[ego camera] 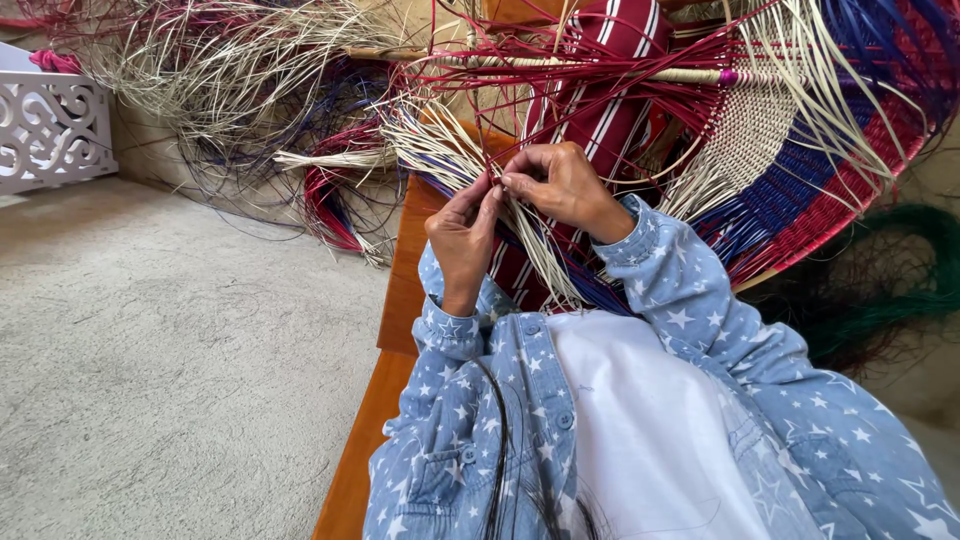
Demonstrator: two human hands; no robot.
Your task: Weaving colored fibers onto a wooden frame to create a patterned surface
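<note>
While both hands meet at the centre of the view, the left hand [462,240] and the right hand [560,185] pinch the same bundle of pale straw strands [535,255], fingertips touching; each grip is closed on these strands. The bundle runs down from the fingers toward the person's lap and fans out to the upper left.

The strands belong to a partly woven round basket piece [790,180], tilted on edge just right of the hands. Its woven part shows a pale centre, then a blue band, then a red band. Loose red, blue and pale ends radiate from it. Nothing is seen lying in it.

A red cloth with white stripes [600,90] lies behind the hands, under the loose strands. The person sits on an orange wooden counter [400,290] that stands on a grey floor [170,350]. A heap of loose pale, red and blue fibres [250,90] lies at upper left. A white openwork box [50,130] stands at the left edge, cut off by the frame; its contents are not visible. Green fibres [890,280] lie at right, partly hidden by the sleeve. The basket's outer rim is cut off at the top right.
</note>
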